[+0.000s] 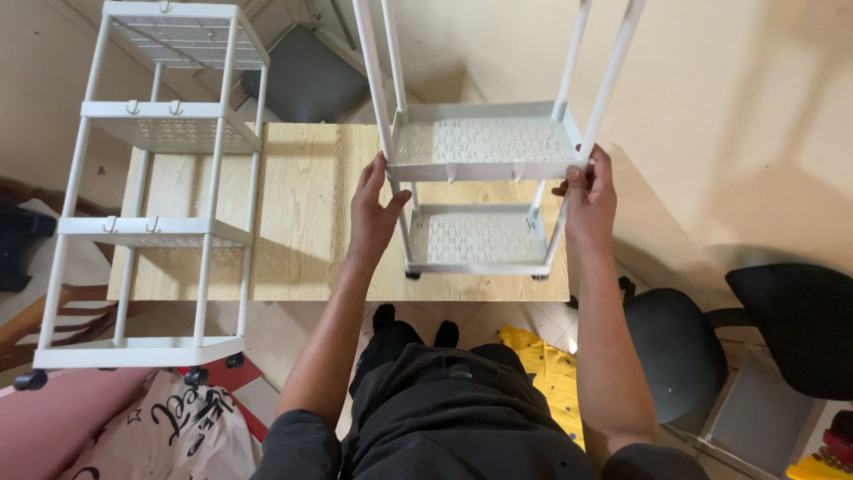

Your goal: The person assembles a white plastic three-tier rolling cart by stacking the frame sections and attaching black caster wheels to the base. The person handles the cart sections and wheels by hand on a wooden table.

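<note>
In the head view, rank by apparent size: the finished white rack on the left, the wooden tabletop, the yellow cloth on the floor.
1. wooden tabletop, though the racks cover part of it.
2. finished white rack; it stands nearer the camera, so this order against the tabletop is unsure.
3. yellow cloth, plainly smallest.

Both arms stretch forward, bare from the elbows down, roughly parallel. Left hand [373, 209] raised, fingers together and pointing up, thumb spread to the right, palm turned inward. Right hand [590, 197] raised level with it, fingers curled in a grip, back facing outward.
</note>
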